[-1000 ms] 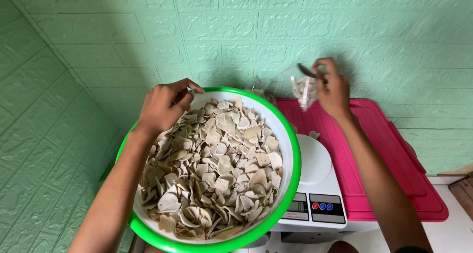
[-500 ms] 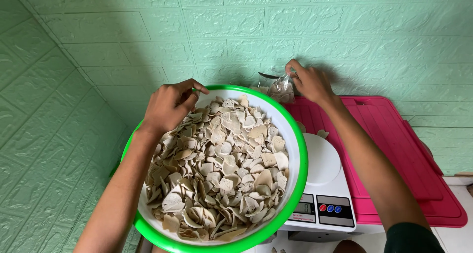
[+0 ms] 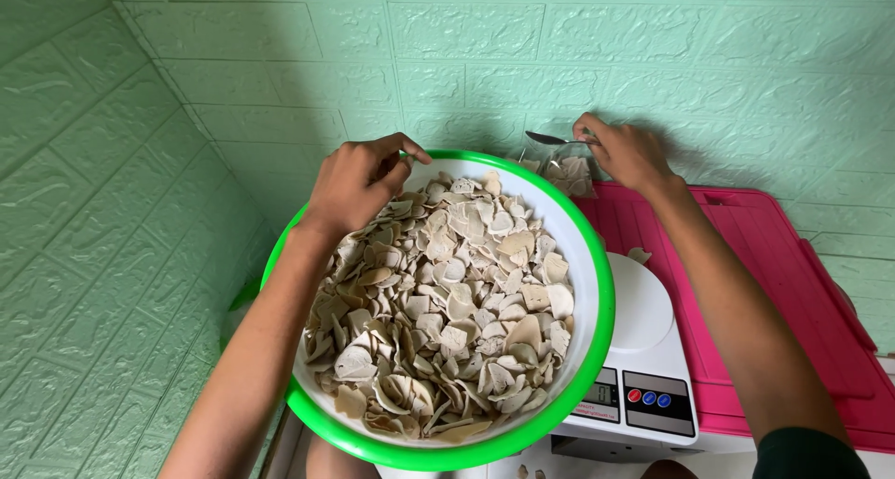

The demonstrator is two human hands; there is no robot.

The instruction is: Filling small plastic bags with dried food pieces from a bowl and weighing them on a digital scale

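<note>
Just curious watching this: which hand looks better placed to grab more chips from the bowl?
Probably the left hand: its fingers rest on the chips in the green-rimmed bowl, while the right hand holds a small bag.

You have one view only — a camera worn on your head, tilted steeply down and forward over your own forearms. It sits close: the round white plastic bowl with a bright green rim (image 3: 597,283) fills the middle of the frame, its near edge cut off at the bottom. Your left hand (image 3: 359,181) and right hand (image 3: 629,153) lie in the upper half. Beyond them the view faces a mint-green embossed brick-pattern wall (image 3: 653,41) — a corner of it runs past your left hand.
</note>
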